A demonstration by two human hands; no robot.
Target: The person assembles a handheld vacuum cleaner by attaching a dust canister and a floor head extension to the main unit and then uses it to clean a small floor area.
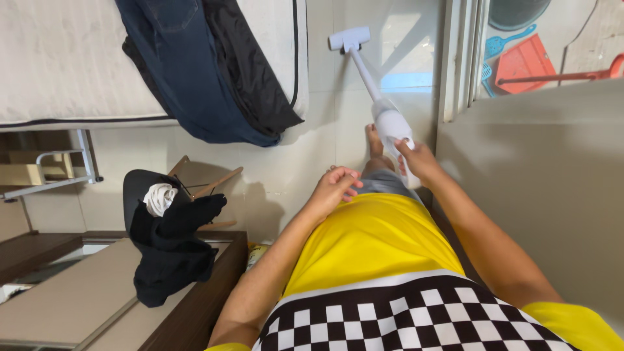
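1. At the far left, a metal frame (62, 166) stands against the wall, below the edge of a pale mattress (65, 65) that fills the upper left corner.
2. Over the mattress edge hang dark blue jeans (185, 71) and, just beside them, a black jacket (250, 71).
3. Lower down, a chair (195, 185) with wooden legs carries a heap of black clothes (172, 247) and a small white cloth (159, 197); part of the heap lies over the edge of a brown wooden worktop (91, 292).
4. Near the middle, the left hand (335, 188) rests against the hem of the yellow shirt (370, 240), its fingers loosely curled and holding nothing.
5. Just right of it, the white stick vacuum cleaner (387, 117) slants across the pale tiled floor (318, 130), with its head (349, 39) flat on the tiles near the mattress corner.
6. The right hand (419, 161) has its fingers clamped around the vacuum's handle end, beside a bare foot (374, 140).
7. At the far right, past a white door frame (458, 58), lie a red dustpan (523, 65) and a blue brush (500, 44).
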